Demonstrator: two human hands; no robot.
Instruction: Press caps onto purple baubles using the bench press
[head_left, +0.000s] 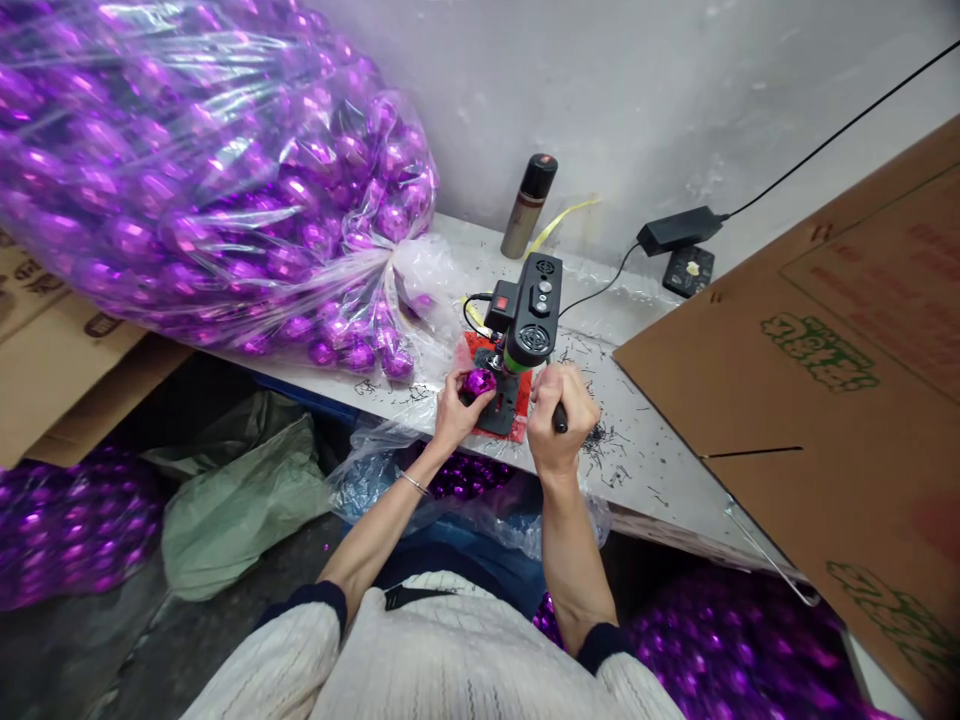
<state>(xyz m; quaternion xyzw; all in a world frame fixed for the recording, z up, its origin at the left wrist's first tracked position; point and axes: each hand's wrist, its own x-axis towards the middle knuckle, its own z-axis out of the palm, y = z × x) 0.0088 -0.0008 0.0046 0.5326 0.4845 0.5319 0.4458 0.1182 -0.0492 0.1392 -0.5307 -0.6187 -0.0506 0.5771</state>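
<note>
With its fingers wrapped round a shiny purple ball [479,382], my left hand [456,412] keeps it at the small black bench press [534,310]. The ball sits just below the press head, at its left side; whether the two touch I cannot tell. My right hand [561,415] is closed in a fist round the black lever handle [560,418] on the press's right. Under the press is a black base plate [496,415] on a red sheet [520,405].
A huge clear bag of purple balls [225,190] fills the left. Behind the press stands a spray can [529,205]. A power adapter [679,230] lies by the wall, its cable running to the press. At right is a large cardboard box [825,380]. Black scraps [611,455] litter the table.
</note>
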